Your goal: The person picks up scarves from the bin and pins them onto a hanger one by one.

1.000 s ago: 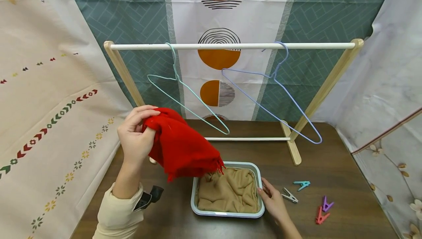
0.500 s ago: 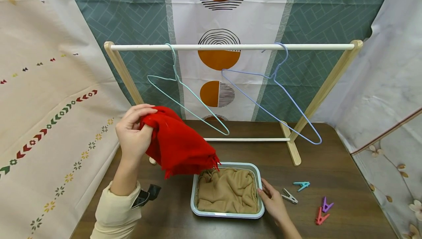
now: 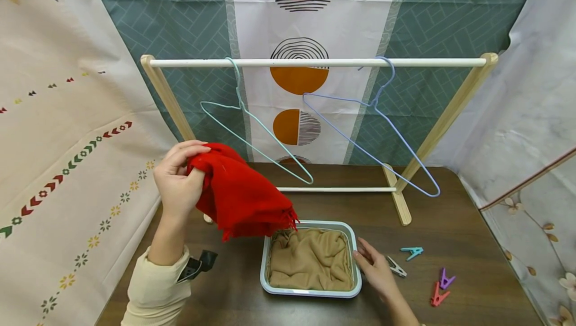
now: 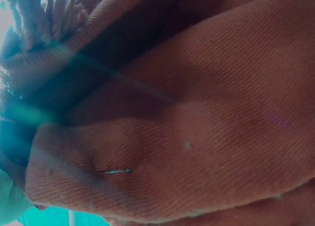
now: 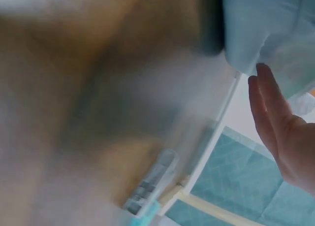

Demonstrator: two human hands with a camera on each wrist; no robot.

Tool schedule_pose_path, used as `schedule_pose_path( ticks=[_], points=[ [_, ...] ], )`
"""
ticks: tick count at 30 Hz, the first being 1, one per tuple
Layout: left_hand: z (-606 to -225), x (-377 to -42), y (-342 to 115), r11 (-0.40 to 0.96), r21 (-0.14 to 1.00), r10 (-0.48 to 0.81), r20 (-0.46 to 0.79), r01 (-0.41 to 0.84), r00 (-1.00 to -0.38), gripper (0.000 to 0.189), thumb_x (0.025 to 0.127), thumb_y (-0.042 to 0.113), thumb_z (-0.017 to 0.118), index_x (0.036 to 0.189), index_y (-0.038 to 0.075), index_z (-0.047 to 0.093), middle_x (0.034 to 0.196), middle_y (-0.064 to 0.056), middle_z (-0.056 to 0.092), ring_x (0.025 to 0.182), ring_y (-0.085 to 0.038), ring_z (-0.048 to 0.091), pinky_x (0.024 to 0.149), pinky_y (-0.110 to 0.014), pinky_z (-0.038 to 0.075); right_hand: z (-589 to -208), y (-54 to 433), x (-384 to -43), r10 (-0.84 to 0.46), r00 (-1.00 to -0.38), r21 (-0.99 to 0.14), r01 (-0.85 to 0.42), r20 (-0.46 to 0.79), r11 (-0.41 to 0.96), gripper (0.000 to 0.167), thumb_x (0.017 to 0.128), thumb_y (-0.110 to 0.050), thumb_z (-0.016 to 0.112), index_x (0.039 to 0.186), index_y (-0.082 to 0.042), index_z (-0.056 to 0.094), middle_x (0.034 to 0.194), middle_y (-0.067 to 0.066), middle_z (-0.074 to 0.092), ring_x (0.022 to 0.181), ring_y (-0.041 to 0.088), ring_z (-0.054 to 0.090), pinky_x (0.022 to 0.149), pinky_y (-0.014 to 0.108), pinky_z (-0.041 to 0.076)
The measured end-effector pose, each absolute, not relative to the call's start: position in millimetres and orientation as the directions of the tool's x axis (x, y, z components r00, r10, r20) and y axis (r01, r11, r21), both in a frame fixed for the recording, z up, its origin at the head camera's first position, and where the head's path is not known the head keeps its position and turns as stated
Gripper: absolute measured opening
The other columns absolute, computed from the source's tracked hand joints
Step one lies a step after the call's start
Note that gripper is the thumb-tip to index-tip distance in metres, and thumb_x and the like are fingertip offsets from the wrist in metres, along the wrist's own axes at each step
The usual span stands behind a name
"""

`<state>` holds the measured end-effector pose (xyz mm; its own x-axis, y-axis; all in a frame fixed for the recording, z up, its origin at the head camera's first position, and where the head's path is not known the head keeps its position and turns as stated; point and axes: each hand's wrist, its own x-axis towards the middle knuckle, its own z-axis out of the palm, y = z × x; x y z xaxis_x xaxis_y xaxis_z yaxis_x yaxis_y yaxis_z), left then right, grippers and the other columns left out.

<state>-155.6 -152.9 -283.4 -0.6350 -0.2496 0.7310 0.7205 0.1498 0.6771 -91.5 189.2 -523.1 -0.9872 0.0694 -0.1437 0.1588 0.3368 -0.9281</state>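
Red cloth [image 3: 240,191] has shifted slightly left
The left hand [image 3: 180,178] grips its bunched end in midair; the fringe overlaps the tray [image 3: 310,294] in the head view, yet seems free of the brown cloth [image 3: 312,261] inside. The right hand [image 3: 379,272] has nearly straight fingers at the tray's side; contact is unclear.

Plain red cloth [image 3: 243,193]; pale blue-grey tray [image 3: 310,294], tan fabric [image 3: 310,261]; left, mint hanger [image 3: 241,103]; right, periwinkle hanger [image 3: 375,102]; white clip [image 3: 397,267], turquoise clip [image 3: 413,252], purple clip [image 3: 446,280], red clip [image 3: 438,296]; dark brown table [image 3: 351,206]; far backdrop [image 3: 166,11] of teal herringbone, white centre, orange discs, black lines.
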Motion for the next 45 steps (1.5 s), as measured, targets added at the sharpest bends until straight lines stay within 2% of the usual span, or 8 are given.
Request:
schedule_pose_path(
  ticks=[5,9,13,19,24,26,35,45],
  points=[
    [-282.8,-154.9,-154.2,0.166,0.674,-0.252,0.735,0.720,-0.630,0.013,0.076,-0.016,0.048,0.078,-0.021,0.059,0.086,-0.006,0.062,0.078,-0.017,0.056,0.065,-0.018,0.049,-508.6,192.5,-97.7,0.077,-0.996,-0.906,0.077,-0.049,0.416,0.042,0.089,-0.008,0.056,0.125,0.010,0.047,0.105,0.022,0.061,0.093,0.024,0.059,0.076,0.027,0.048],
    [-282.8,-154.3,-154.7,0.156,0.673,-0.257,0.734,0.723,-0.629,0.013,0.076,-0.016,0.048,0.078,-0.021,0.060,0.085,-0.006,0.062,0.078,-0.017,0.056,0.066,-0.018,0.049,-501.1,195.9,-103.3,0.066,-0.995,-0.901,-0.040,0.075,0.433,0.039,0.089,-0.011,0.057,0.121,0.009,0.051,0.104,0.024,0.062,0.095,0.027,0.060,0.078,0.032,0.049],
    [-283.2,-153.9,-155.1,0.145,0.674,-0.261,0.732,0.724,-0.629,0.013,0.076,-0.016,0.048,0.078,-0.021,0.060,0.085,-0.006,0.063,0.078,-0.018,0.056,0.067,-0.019,0.049,-487.1,196.0,-113.0,0.053,-0.989,-0.897,-0.103,0.139,0.429,0.038,0.089,-0.015,0.058,0.120,0.008,0.053,0.105,0.024,0.062,0.097,0.029,0.059,0.079,0.037,0.049],
    [-283.8,-153.8,-155.3,0.141,0.679,-0.260,0.728,0.721,-0.635,0.013,0.076,-0.016,0.048,0.078,-0.022,0.059,0.085,-0.006,0.062,0.077,-0.017,0.056,0.067,-0.018,0.049,-458.1,189.4,-132.6,0.002,-0.994,-0.908,-0.101,0.112,0.407,0.039,0.091,-0.015,0.056,0.124,0.004,0.051,0.113,0.021,0.059,0.105,0.031,0.055,0.088,0.039,0.044],
    [-284.3,-153.6,-154.8,0.136,0.680,-0.256,0.726,0.720,-0.638,0.012,0.076,-0.017,0.048,0.078,-0.022,0.059,0.085,-0.006,0.062,0.077,-0.017,0.056,0.066,-0.018,0.049,-441.1,181.5,-144.8,-0.050,-0.994,-0.930,-0.106,0.094,0.351,0.040,0.091,-0.014,0.055,0.126,0.004,0.049,0.116,0.021,0.057,0.106,0.031,0.055,0.083,0.026,0.046],
    [-284.6,-153.4,-154.6,0.136,0.682,-0.254,0.725,0.719,-0.640,0.012,0.076,-0.017,0.048,0.078,-0.022,0.059,0.084,-0.006,0.062,0.077,-0.017,0.056,0.065,-0.018,0.049,-437.1,178.8,-150.0,-0.077,-0.993,-0.944,-0.108,0.088,0.311,0.041,0.092,-0.013,0.054,0.127,0.005,0.047,0.117,0.023,0.056,0.105,0.032,0.055,0.081,0.024,0.048],
    [-286.9,-153.2,-154.1,0.140,0.686,-0.224,0.724,0.714,-0.652,0.012,0.076,-0.018,0.048,0.079,-0.022,0.059,0.086,-0.010,0.061,0.081,-0.018,0.055,0.068,-0.018,0.049,-422.4,166.0,-174.7,-0.220,-0.971,-0.974,-0.135,0.094,0.181,0.042,0.095,-0.014,0.048,0.131,0.005,0.042,0.121,0.028,0.051,0.109,0.039,0.051,0.080,0.034,0.050],
    [-288.3,-153.6,-154.4,0.138,0.683,-0.218,0.727,0.717,-0.651,0.012,0.076,-0.017,0.049,0.080,-0.022,0.059,0.086,-0.011,0.060,0.080,-0.018,0.056,0.067,-0.018,0.048,-402.3,149.1,-194.7,-0.349,-0.935,-0.994,-0.086,0.056,0.071,0.050,0.096,-0.028,0.046,0.138,-0.002,0.036,0.132,0.022,0.042,0.118,0.036,0.043,0.087,0.042,0.046]
  ],
)
